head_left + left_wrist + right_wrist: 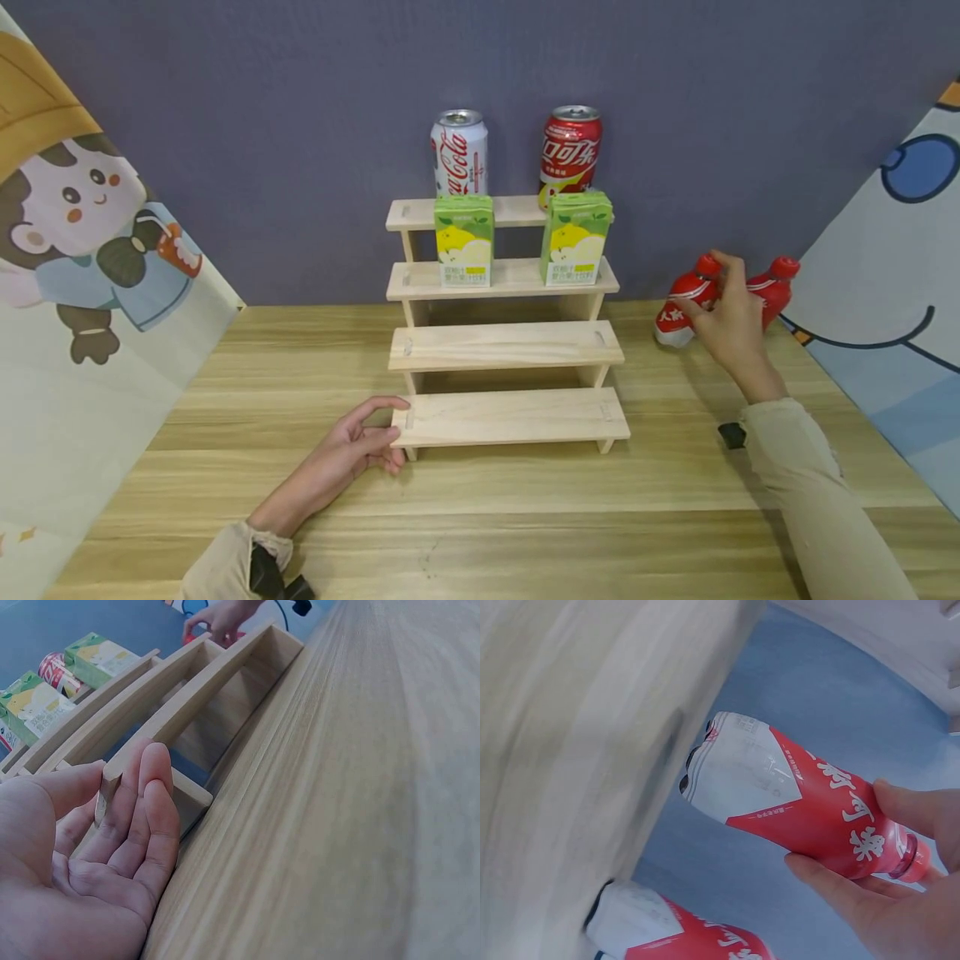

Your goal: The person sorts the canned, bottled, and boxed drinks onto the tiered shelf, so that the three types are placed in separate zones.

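The right hand [733, 321] pinches a red-and-white bottle [684, 287] between thumb and fingers, near the red cap. The bottle is tilted, its cap leaning toward the person's right, to the right of a wooden step rack [510, 417] and well apart from it; whether its base touches the worktop [510, 525] cannot be told. A second bottle [776, 293], with the same red cap and label, stands just beyond that hand, on its right side and partly hidden by it.

The left hand [348, 450] grips the left end of the rack's lowest step, thumb at the edge and fingers curled about the end of the board.

The rack has four steps, rising toward a dark blue-grey wall [300, 167]. On the top step stand a white can [460, 154] at left and a red can [570, 150] at right. On the step below, a green juice box [465, 242] stands upright in front of the white can, and another juice box [576, 242] in front of the red one. A cartoon figure [90, 225] decorates the left side panel.
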`<act>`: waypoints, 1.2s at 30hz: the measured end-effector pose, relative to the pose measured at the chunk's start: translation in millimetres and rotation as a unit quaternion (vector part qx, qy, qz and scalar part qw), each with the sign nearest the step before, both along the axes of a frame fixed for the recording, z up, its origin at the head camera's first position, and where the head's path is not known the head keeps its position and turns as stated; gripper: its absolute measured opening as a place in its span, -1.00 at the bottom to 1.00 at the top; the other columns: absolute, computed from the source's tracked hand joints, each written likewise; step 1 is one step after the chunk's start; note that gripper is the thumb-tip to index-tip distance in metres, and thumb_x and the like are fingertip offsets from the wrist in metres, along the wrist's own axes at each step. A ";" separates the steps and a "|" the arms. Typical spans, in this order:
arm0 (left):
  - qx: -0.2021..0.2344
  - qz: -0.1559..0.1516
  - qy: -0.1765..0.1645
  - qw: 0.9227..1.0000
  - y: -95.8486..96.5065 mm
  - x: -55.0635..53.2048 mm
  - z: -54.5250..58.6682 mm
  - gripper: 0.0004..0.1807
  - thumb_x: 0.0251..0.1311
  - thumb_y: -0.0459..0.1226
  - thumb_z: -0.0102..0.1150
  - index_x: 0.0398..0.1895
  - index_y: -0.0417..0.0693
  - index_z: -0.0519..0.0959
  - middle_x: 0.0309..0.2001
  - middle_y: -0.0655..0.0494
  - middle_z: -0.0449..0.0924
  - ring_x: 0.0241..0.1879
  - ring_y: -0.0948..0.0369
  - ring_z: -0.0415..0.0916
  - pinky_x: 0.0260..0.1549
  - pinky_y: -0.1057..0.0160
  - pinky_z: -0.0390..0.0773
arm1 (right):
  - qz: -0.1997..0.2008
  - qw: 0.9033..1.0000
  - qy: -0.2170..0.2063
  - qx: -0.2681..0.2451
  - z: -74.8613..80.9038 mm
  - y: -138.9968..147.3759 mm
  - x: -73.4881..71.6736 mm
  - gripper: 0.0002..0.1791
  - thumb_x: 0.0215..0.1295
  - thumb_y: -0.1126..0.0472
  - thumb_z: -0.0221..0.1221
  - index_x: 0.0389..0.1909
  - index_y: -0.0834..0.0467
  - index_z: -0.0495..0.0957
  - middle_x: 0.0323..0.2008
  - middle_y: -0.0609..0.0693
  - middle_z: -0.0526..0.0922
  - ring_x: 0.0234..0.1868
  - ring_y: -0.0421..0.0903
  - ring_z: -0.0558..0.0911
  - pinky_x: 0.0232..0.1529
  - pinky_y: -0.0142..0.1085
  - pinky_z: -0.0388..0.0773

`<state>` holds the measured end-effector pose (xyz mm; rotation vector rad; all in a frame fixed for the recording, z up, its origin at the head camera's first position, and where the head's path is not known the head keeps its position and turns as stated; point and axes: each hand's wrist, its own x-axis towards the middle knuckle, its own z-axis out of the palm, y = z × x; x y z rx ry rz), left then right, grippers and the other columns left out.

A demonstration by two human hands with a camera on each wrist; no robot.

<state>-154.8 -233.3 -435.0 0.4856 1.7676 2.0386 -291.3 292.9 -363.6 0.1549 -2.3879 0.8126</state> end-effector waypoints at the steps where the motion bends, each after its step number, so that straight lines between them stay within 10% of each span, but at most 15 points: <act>1: 0.000 0.000 0.000 1.000 -0.1 0.0 -0.1 -0.52 0.51 -0.36 -0.07 0.43 -0.18 0.18 -0.36 -0.02 0.72 -0.32 0.13 0.66 -0.21 0.15 0.71 | 0.001 1.000 0.002 0.000 1.4 -1.1 0.9 -0.11 0.17 0.25 0.42 0.45 0.14 0.15 -0.02 0.42 0.60 -0.62 -0.42 0.31 -0.57 -0.68 0.22; 12: -0.007 0.004 -0.001 1.000 -0.5 1.3 -0.1 -0.52 0.51 -0.35 -0.06 0.43 -0.17 0.19 -0.36 -0.03 0.71 -0.31 0.13 0.66 -0.21 0.15 0.70 | 0.029 0.999 0.037 0.011 17.6 -12.8 10.4 -0.13 0.14 0.28 0.44 0.42 0.15 0.19 -0.19 0.34 0.63 -0.57 -0.44 0.34 -0.52 -0.71 0.24; 20: -0.006 0.005 0.000 1.000 -1.2 2.4 1.1 -0.52 0.51 -0.35 -0.06 0.43 -0.16 0.20 -0.36 -0.02 0.71 -0.32 0.13 0.66 -0.22 0.16 0.70 | 0.052 0.998 0.040 0.004 29.0 -22.6 17.5 -0.09 0.11 0.36 0.43 0.44 0.14 0.16 -0.01 0.40 0.62 -0.45 0.11 0.57 -0.46 -0.76 0.25; 36: 0.000 0.010 -0.008 1.000 0.7 0.6 0.2 -0.51 0.50 -0.36 -0.05 0.43 -0.17 0.19 -0.38 -0.04 0.70 -0.33 0.13 0.66 -0.22 0.14 0.71 | 0.079 0.995 0.057 -0.010 56.2 -41.0 41.4 -0.07 0.07 0.40 0.44 0.45 0.14 0.19 0.08 0.43 0.58 -0.21 0.35 0.68 -0.34 -0.86 0.28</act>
